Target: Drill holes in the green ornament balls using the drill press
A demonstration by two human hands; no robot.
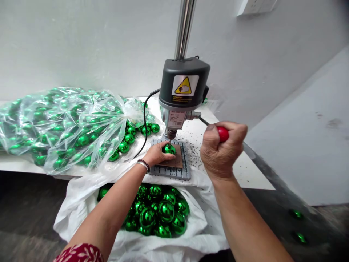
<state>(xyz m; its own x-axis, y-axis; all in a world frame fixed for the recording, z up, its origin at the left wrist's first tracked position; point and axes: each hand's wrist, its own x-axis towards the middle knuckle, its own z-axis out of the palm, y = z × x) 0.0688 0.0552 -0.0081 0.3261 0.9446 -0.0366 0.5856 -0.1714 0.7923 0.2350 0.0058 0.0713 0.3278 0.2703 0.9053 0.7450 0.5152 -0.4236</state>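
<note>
My left hand point(158, 154) grips a shiny green ball point(169, 149) between thumb and fingers, on a brown board point(174, 158) atop the slotted grey base point(185, 171) of a drill press point(184, 83). The drill bit point(170, 141) comes down at the top of the ball; whether it has entered the ball I cannot tell. Closed in a fist, my right hand point(225, 149) holds the drill press lever, whose red knob point(223, 134) shows between the fingers. Dark shavings lie around the base.
A clear plastic bag point(65, 127) full of green balls lies on the left of the white table point(245, 171), with loose balls point(124, 147) beside it. In front, a white sack point(201, 218) holds more balls. A black cable point(145, 123) loops left of the drill. Two balls point(300, 238) lie on the floor.
</note>
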